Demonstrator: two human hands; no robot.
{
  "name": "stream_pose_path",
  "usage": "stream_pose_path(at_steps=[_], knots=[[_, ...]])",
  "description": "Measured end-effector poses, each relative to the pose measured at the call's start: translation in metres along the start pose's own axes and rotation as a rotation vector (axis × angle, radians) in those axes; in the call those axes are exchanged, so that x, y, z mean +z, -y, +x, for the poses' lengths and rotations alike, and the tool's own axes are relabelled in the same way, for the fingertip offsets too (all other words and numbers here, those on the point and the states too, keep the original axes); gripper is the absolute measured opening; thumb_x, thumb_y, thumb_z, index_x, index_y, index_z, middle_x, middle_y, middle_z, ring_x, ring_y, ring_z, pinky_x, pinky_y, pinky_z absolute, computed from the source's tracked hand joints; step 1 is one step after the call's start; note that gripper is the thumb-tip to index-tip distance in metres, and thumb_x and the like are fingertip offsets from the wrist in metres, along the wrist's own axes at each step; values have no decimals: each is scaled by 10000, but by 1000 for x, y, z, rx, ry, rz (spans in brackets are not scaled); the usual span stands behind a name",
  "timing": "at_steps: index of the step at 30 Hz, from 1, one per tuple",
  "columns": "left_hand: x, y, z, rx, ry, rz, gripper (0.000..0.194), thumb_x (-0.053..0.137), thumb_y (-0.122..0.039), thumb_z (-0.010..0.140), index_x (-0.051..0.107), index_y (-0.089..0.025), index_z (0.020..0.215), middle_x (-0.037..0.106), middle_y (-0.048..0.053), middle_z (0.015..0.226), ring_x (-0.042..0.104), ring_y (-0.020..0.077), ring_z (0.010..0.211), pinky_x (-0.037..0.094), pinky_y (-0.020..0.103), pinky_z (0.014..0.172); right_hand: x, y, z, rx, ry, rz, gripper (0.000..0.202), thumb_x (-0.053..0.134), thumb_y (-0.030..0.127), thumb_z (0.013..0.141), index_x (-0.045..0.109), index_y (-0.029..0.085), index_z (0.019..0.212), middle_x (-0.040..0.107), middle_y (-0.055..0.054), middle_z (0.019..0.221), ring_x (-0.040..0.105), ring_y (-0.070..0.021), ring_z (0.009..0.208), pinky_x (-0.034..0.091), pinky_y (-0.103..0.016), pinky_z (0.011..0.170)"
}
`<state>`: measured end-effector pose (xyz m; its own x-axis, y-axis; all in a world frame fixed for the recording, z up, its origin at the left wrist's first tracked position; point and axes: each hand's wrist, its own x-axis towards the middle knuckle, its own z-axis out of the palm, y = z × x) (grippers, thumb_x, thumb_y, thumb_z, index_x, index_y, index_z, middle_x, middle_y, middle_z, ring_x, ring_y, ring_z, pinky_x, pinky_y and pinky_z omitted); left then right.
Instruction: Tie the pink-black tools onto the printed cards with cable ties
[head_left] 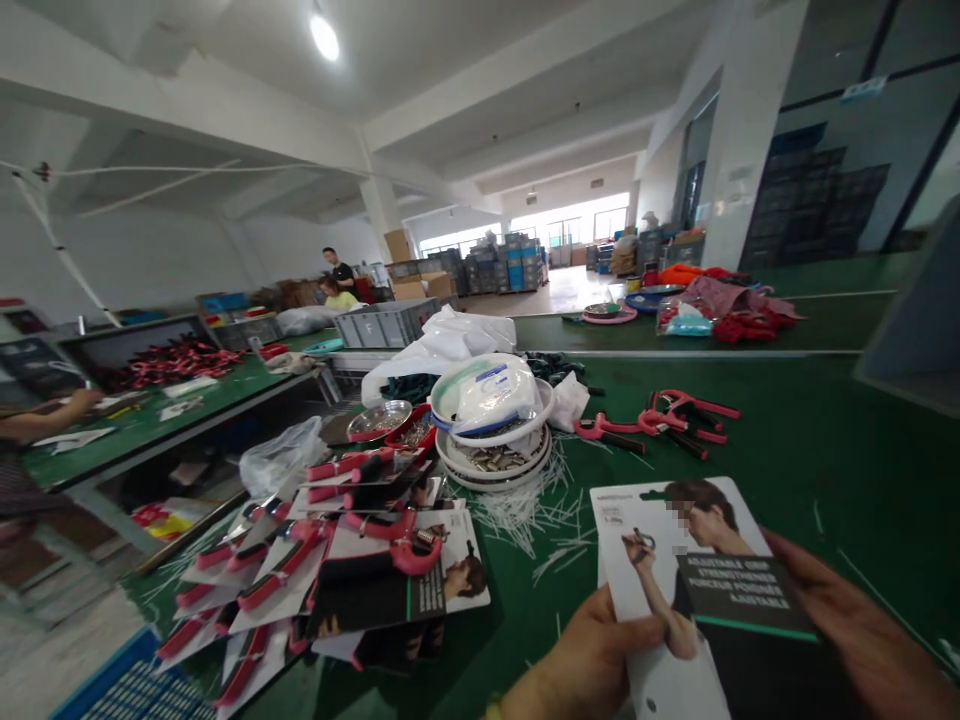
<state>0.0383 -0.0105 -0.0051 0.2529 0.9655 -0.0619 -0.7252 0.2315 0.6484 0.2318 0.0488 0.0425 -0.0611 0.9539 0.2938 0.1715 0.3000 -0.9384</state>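
My left hand [581, 655] grips the left edge of a printed backing card [739, 590], with the thumb on its front. The card is white and black and shows a person and lettering; another white edge shows behind it. My right hand [870, 630] is at the card's right side, its fingers mostly hidden behind it. To the left lies a pile of cards with pink and black hand grips [416, 550] fixed on them. Loose pink and black grips [675, 420] lie farther back on the green table [825, 450].
White ties [517, 515] are scattered beside stacked round trays [491, 480] of metal parts. A clear plastic bag [281, 455] lies at the left, a blue crate [142, 680] below. Another person's arm [56, 418] reaches over the left table; two people are in the background.
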Motion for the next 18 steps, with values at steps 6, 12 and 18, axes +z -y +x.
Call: stream_pose_path(at_steps=[6, 12, 18], knots=[[2, -6, -2, 58, -84, 34, 288, 786, -278, 604, 653, -104, 791, 644, 57, 731, 571, 146, 632, 428, 257, 653, -3, 47, -10, -513, 148, -651, 220, 628, 345, 752, 679, 299, 961, 673, -67, 961, 617, -241, 880, 491, -377, 734], [-1, -9, -5, 22, -144, 106, 305, 777, -275, 612, 620, -128, 828, 650, 36, 737, 583, 163, 644, 436, 283, 668, 31, 44, -19, -623, 434, -1074, 182, 552, 166, 801, 684, 238, 903, 642, -55, 888, 584, -203, 811, 448, -298, 646], [-2, -10, -3, 1, -172, 138, 364, 779, -260, 601, 628, -127, 904, 665, 42, 770, 601, 171, 670, 441, 294, 692, 34, 24, -20, -753, 444, -1065, 282, 495, 94, 815, 654, 238, 998, 641, -58, 951, 572, -184, 819, 424, -264, 636]])
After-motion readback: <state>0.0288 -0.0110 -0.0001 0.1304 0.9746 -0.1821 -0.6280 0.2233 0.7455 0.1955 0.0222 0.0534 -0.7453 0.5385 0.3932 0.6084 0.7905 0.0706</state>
